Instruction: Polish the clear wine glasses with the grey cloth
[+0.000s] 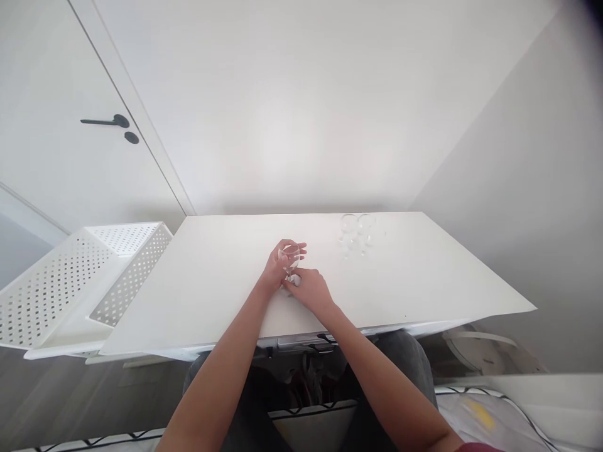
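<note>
A small clear stemmed glass (289, 256) stands upright between my hands, over the middle of the white table (226, 276). My left hand (274, 267) curls around the left and far side of its bowl, with some fingertips reaching past it on the right. Lower down, my right hand (308, 287) closes its thumb and fingers at the stem and foot. The foot is mostly covered by these fingers, and whether it touches the tabletop I cannot tell. Toward the back right of the table are more clear stemmed glasses (349, 223), faint against the white surface.
White perforated baskets (61, 282) sit at the table's left side. Behind the table rises a white wall (292, 113), and a door with a dark handle (106, 121) is at the left. My legs are under the front edge. A pale round object (480, 351) lies low at the right.
</note>
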`<state>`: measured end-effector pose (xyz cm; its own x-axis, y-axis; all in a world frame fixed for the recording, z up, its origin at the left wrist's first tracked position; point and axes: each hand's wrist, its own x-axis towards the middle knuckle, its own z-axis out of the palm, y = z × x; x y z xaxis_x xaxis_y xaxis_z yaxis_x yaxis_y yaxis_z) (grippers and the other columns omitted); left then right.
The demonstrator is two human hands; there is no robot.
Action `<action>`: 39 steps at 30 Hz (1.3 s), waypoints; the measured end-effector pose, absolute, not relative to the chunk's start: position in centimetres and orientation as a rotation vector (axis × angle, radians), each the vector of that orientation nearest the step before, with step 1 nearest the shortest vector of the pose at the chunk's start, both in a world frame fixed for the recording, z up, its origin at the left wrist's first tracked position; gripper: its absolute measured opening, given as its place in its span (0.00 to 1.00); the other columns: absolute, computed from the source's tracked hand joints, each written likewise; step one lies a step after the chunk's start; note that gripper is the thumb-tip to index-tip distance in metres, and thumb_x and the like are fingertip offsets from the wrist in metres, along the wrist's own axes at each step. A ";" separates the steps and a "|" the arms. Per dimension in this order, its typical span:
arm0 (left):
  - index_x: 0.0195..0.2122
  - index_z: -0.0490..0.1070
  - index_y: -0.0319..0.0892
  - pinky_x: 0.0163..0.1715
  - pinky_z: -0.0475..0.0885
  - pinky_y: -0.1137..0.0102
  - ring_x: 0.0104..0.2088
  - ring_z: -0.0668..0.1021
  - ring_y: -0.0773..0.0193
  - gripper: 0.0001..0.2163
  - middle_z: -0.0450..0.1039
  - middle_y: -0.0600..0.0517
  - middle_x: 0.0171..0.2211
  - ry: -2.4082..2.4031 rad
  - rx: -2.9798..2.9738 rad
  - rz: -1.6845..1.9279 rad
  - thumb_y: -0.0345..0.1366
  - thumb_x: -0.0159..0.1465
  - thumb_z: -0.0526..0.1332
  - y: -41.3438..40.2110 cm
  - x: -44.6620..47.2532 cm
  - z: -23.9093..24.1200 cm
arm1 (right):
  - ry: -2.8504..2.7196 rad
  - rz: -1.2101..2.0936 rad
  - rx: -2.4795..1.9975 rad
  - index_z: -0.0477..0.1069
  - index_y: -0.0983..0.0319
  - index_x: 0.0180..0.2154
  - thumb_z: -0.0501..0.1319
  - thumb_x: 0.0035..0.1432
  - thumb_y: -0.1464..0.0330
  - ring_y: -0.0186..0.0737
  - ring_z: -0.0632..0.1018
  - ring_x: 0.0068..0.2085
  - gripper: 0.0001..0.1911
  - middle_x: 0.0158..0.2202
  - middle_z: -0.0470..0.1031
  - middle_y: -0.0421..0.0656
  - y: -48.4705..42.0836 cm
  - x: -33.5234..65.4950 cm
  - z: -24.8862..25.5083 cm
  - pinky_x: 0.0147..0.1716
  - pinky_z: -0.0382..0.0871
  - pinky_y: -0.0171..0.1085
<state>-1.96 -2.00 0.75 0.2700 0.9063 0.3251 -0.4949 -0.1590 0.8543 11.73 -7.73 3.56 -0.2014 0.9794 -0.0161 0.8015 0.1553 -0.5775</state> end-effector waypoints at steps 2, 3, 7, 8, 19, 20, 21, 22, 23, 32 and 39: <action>0.49 0.72 0.45 0.60 0.65 0.49 0.58 0.76 0.46 0.28 0.75 0.38 0.57 0.452 1.263 1.219 0.58 0.55 0.71 -2.2 -1.7 0.8 | -2.091 0.668 -1.750 0.81 0.58 0.37 0.60 0.65 0.59 0.40 0.79 0.34 0.13 0.34 0.82 0.43 -7.4 11.8 3.0 0.31 0.62 0.34; 0.50 0.71 0.45 0.61 0.64 0.48 0.61 0.74 0.44 0.29 0.74 0.37 0.59 0.440 1.296 1.172 0.58 0.55 0.72 -2.3 -1.6 0.9 | -2.092 0.651 -1.774 0.80 0.59 0.37 0.60 0.66 0.60 0.40 0.79 0.34 0.13 0.35 0.82 0.44 -7.3 12.1 2.8 0.31 0.61 0.34; 0.64 0.64 0.50 0.62 0.64 0.48 0.67 0.66 0.43 0.43 0.65 0.37 0.67 0.385 1.305 1.102 0.65 0.52 0.70 -2.3 -1.1 1.1 | -2.042 0.561 -1.789 0.81 0.58 0.40 0.59 0.66 0.62 0.41 0.80 0.37 0.13 0.37 0.83 0.44 -8.2 15.2 2.2 0.34 0.63 0.35; 0.66 0.63 0.51 0.62 0.65 0.49 0.67 0.67 0.43 0.43 0.64 0.37 0.68 0.396 1.289 1.123 0.67 0.54 0.67 -2.3 -1.1 1.1 | -2.026 0.542 -1.788 0.81 0.58 0.39 0.58 0.67 0.61 0.41 0.80 0.38 0.13 0.37 0.83 0.43 -8.7 16.5 2.1 0.35 0.63 0.35; 0.31 0.81 0.47 0.47 0.71 0.59 0.36 0.78 0.56 0.15 0.81 0.49 0.34 1.115 1.757 1.158 0.48 0.68 0.61 -1.6 3.6 -0.2 | -1.591 0.403 -2.092 0.83 0.60 0.42 0.58 0.66 0.56 0.47 0.82 0.43 0.19 0.40 0.84 0.47 -9.3 32.0 0.7 0.42 0.70 0.39; 0.32 0.81 0.48 0.48 0.71 0.58 0.37 0.78 0.55 0.13 0.82 0.49 0.35 1.137 1.816 1.171 0.46 0.68 0.60 -1.5 5.0 -0.6 | -1.573 0.405 -2.099 0.82 0.60 0.42 0.58 0.66 0.55 0.47 0.82 0.43 0.19 0.40 0.84 0.48 -9.0 32.4 0.5 0.41 0.70 0.39; 0.34 0.81 0.48 0.49 0.70 0.57 0.37 0.78 0.56 0.12 0.82 0.49 0.35 1.135 1.891 1.163 0.44 0.68 0.60 -1.4 6.5 -0.9 | -1.562 0.405 -2.103 0.82 0.60 0.42 0.58 0.66 0.55 0.47 0.82 0.42 0.20 0.40 0.84 0.48 -8.7 32.6 0.4 0.41 0.70 0.39; 0.36 0.81 0.49 0.50 0.70 0.56 0.37 0.78 0.56 0.11 0.82 0.49 0.37 1.113 1.971 1.141 0.43 0.69 0.59 -1.4 8.0 -1.1 | -1.558 0.403 -2.108 0.82 0.60 0.43 0.57 0.66 0.55 0.47 0.82 0.42 0.20 0.40 0.84 0.48 -8.4 32.7 0.3 0.41 0.70 0.39; 0.41 0.80 0.49 0.53 0.68 0.55 0.40 0.78 0.55 0.10 0.82 0.48 0.41 1.083 2.062 1.094 0.42 0.70 0.58 -1.4 9.5 -1.2 | -1.560 0.401 -2.113 0.82 0.60 0.43 0.57 0.66 0.54 0.47 0.82 0.42 0.21 0.40 0.84 0.48 -8.1 32.7 0.2 0.41 0.70 0.39; 0.56 0.74 0.49 0.55 0.65 0.51 0.54 0.73 0.47 0.15 0.72 0.43 0.57 1.258 2.480 0.802 0.41 0.71 0.56 -1.4 13.7 -2.3 | -1.503 0.384 -2.133 0.81 0.59 0.51 0.55 0.66 0.51 0.52 0.81 0.50 0.26 0.50 0.83 0.50 -6.2 32.9 -0.2 0.47 0.71 0.43; 0.58 0.73 0.48 0.56 0.64 0.47 0.57 0.72 0.43 0.17 0.70 0.41 0.59 1.283 2.447 0.822 0.42 0.71 0.56 -1.0 13.6 -2.6 | -1.502 0.379 -2.151 0.79 0.59 0.53 0.54 0.66 0.50 0.53 0.80 0.52 0.27 0.53 0.81 0.50 -5.6 32.5 0.0 0.50 0.70 0.45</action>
<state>13.63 -1.01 -2.63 0.4506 0.8159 0.3623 0.6697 -0.5773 0.4671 32.55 -5.56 0.00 0.3572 0.9327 0.0491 0.7980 -0.2774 -0.5351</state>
